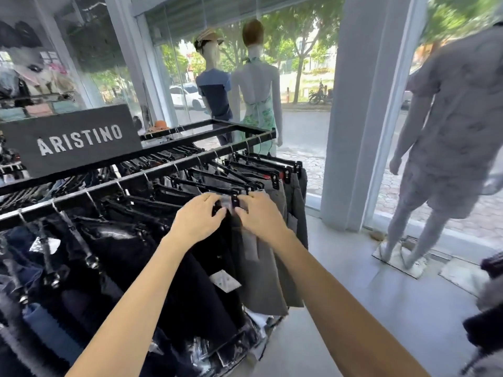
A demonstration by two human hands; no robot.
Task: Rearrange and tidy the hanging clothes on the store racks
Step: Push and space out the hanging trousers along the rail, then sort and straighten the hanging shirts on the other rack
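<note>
Right now both bare hands meet at the near end of one black clip hanger (pixel 217 189) on the front rail of the black rack (pixel 163 159), toward the rail's right end. The left hand (pixel 200 216) curls over the hanger's end from the left, fingertips closed narrowly on the waistband by the clip (pixel 234 201). The right hand (pixel 260 213) comes in from the right, its fingers bent down and pinching the same waistband just beside the clip, so the two hands almost touch. Below them hang grey trousers (pixel 261 270) with a paper tag, pressed against black trousers (pixel 206 289) on their left. More dark garments on clip hangers fill the rail leftward. A dark sign (pixel 73 137) reading ARISTINO stands on the rack's back left part. Three mannequins stand by the window beyond the rack's far right corner.
</note>
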